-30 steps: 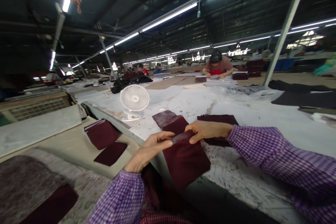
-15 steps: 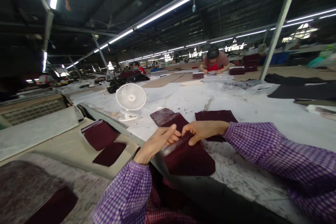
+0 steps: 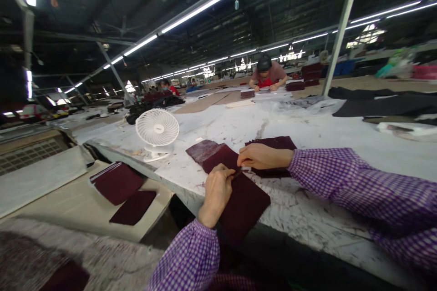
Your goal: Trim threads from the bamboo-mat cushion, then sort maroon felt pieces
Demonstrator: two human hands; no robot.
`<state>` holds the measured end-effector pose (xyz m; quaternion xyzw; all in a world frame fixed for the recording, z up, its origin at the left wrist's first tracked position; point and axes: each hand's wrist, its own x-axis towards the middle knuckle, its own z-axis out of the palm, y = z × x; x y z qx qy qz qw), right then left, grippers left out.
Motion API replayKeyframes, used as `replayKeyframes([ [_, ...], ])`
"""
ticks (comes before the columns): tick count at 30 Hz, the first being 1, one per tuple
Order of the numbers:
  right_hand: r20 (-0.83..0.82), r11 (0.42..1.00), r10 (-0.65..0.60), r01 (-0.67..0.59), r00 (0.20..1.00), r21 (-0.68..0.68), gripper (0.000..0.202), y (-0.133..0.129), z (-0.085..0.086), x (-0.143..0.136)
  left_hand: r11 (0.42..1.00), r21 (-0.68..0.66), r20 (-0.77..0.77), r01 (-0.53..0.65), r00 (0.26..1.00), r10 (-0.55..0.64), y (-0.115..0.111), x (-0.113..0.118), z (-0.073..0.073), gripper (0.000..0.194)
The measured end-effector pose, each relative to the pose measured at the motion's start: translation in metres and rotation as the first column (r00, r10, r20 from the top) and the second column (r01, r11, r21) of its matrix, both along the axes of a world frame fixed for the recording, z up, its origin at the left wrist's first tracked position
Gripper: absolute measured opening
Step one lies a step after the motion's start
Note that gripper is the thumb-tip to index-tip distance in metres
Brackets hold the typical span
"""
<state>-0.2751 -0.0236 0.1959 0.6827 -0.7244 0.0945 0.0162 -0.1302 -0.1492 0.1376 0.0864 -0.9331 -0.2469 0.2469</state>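
A dark maroon fabric piece (image 3: 244,204) lies over the near edge of the white table. My left hand (image 3: 217,188) pinches its upper left edge. Close by on the right, my right hand (image 3: 261,156) has its fingertips pressed together at the same piece's upper edge. Just beyond my hands lie another maroon piece (image 3: 221,155) and a speckled greyish one (image 3: 201,150). A stack of maroon pieces (image 3: 282,142) sits partly behind my right hand.
A white fan (image 3: 157,128) stands at the table's left edge. Maroon pieces (image 3: 118,183) lie on a lower beige surface (image 3: 51,204) at the left. Across the table (image 3: 327,145), a person (image 3: 268,74) leans over it. Black fabric (image 3: 385,103) lies at the right.
The view has shifted right. My left hand has turned over, its back now showing, and my right hand has moved slightly up from the near piece, which now lies flatter.
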Motion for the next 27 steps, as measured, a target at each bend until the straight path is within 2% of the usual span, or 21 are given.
replayKeyframes([
  [6,-0.076,0.999,0.021,-0.023,0.997,-0.034,0.021,-0.002,-0.014,-0.006,0.999,0.006,0.091,0.051,0.994,-0.052,-0.011,-0.01,0.007,0.024],
  [13,-0.075,1.0,0.007,-0.006,0.997,0.008,0.019,-0.002,-0.011,-0.006,0.997,0.043,0.08,0.067,0.994,-0.071,-0.015,-0.01,0.007,0.023],
  [20,-0.124,1.0,-0.003,0.001,0.992,-0.013,0.014,-0.001,-0.011,0.0,0.997,0.006,0.061,0.078,0.995,-0.078,-0.014,-0.01,0.006,0.024],
  [27,-0.339,0.986,0.12,-0.151,0.933,-0.068,0.017,0.0,-0.019,0.004,0.995,-0.006,-0.022,0.101,0.995,-0.101,-0.013,-0.006,-0.001,0.026],
])
